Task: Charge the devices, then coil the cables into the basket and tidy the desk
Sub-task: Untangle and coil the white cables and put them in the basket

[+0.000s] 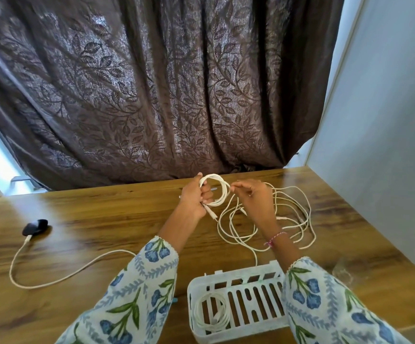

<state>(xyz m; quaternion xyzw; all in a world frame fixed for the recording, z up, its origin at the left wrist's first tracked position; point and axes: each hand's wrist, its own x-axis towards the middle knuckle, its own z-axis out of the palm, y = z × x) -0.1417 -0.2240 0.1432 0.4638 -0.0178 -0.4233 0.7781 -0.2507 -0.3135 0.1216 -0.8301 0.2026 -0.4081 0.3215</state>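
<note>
One coiled cable point(212, 313) already lies in the white slotted basket point(238, 281) at the bottom centre of the frame, so the coiling stage looks under way but not finished. A second coil point(217, 192) is being made just above the middle of the frame: the left hand point(196, 197) grips the white loops, fingers curled round them, with a plug end hanging just below that hand. The right hand point(253, 197) pinches the same cable's strand beside the coil, thumb and fingertips closed on it, apparently feeding the next loop.

To the right of centre, beneath and beside the right hand, loose white cable point(295, 219) sprawls on the wooden desk point(102, 219) in wide, overlapping loops. How many separate cables make up that tangle cannot be told; at least one connector shows among the strands. One strand runs down toward the basket's far rim.

At the left of the frame a dark device point(35, 227) sits on the desk with a white charging cable point(52, 276) plugged into it, curving down and right until it passes under the left sleeve. That suggests charging is in progress or just not yet undone for this device, and its cable is not yet coiled.

By my judgement, what is left: finish this coil and put it in the basket, wind up the loose tangle, deal with the device's cable, and clear the desk. A brown leaf-patterned curtain point(151, 83) hangs behind the desk.
</note>
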